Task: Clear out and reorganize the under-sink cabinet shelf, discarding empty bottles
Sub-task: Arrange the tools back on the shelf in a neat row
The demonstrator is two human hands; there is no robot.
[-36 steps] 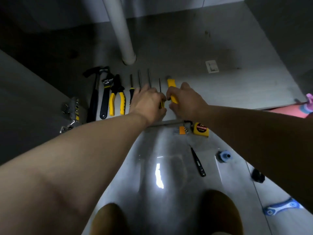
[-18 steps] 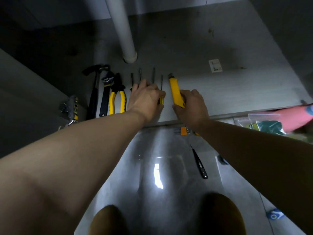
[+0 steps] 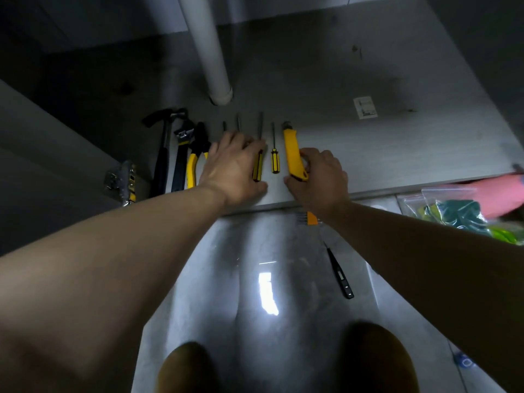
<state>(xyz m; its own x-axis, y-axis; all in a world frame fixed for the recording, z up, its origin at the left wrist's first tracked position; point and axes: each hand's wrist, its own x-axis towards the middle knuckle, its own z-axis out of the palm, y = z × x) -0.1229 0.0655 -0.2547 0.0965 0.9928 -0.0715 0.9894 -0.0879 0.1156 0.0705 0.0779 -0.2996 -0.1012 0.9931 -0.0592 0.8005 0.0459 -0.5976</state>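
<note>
Tools lie in a row on the grey cabinet shelf (image 3: 368,154): a hammer (image 3: 162,154), a wrench (image 3: 181,154), yellow-handled pliers (image 3: 195,157), several screwdrivers and a yellow utility knife (image 3: 293,150). My left hand (image 3: 235,165) lies flat over the screwdrivers, its fingers on one yellow-black screwdriver (image 3: 258,168). A small screwdriver (image 3: 274,158) lies free between my hands. My right hand (image 3: 317,177) grips the lower end of the utility knife, which rests on the shelf.
A white drain pipe (image 3: 209,52) comes down onto the shelf behind the tools. On the floor lie a black pen-like tester (image 3: 340,273), an orange comb-like piece (image 3: 307,217) and, at the right, a plastic bag (image 3: 453,208) beside a pink object (image 3: 502,194). A door hinge (image 3: 122,180) sits at left.
My hands have drawn apart, uncovering the small screwdriver between them. My right hand slid down to the knife's lower end. The view shifted, hiding the tape measure.
</note>
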